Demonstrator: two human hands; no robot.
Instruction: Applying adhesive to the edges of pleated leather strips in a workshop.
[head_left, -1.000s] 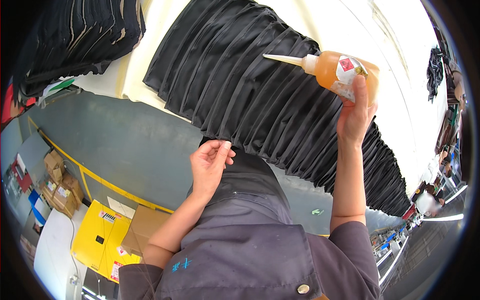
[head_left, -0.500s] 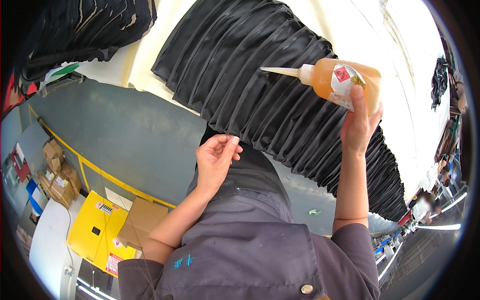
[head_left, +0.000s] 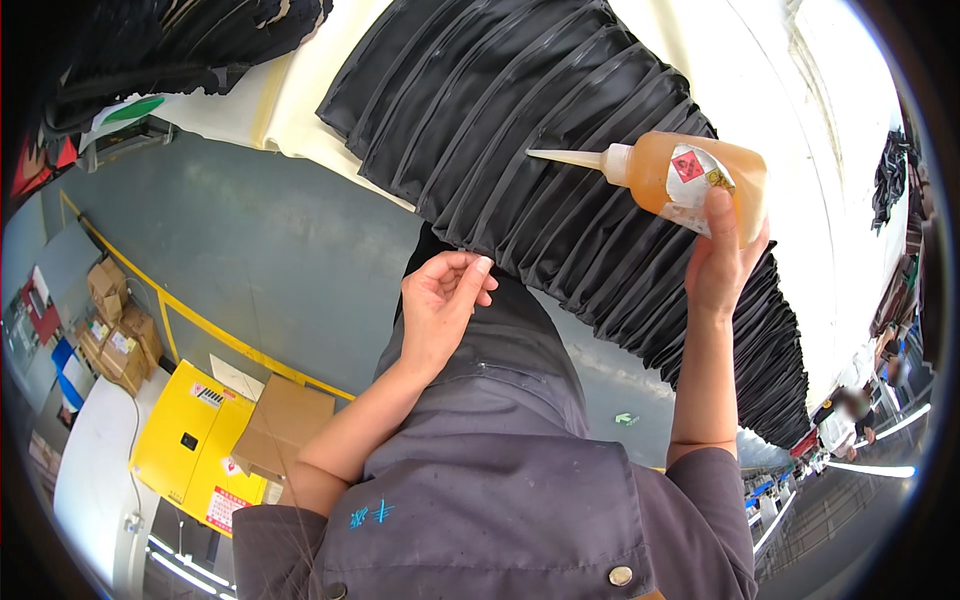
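1. Clasped in our right hand (head_left: 722, 262) is the amber squeeze bottle (head_left: 690, 182), fingers wrapped around its base end and thumb pressed along its labelled side; the bottle lies nearly level above the black pleated cover (head_left: 560, 150), its long pale nozzle (head_left: 565, 157) pointing out over the folds.

2. Our left hand (head_left: 440, 305) holds nothing — the palm is turned up and the fingers loosely curled, fingertips just at the near edge of the pleated cover, where that edge hangs off the cream table (head_left: 310, 100).

3. Against the pictures from a second ago, the bottle has come lower and nearer over the pleated cover, and the nozzle now sits over the folds closer to the near edge. The left hand has barely shifted; it remains by that same edge.

4. We judge this to mean the glue is being lined up with a spot on the pleats, not yet applied: the nozzle tip shows apart from the fabric, and no bead is visible on it.

5. Below the pleated cover, past our grey work shirt (head_left: 500, 480), the floor carries a yellow cabinet (head_left: 195, 440), flat cardboard (head_left: 285, 425) beside it, and stacked cartons (head_left: 115, 330) farther off.
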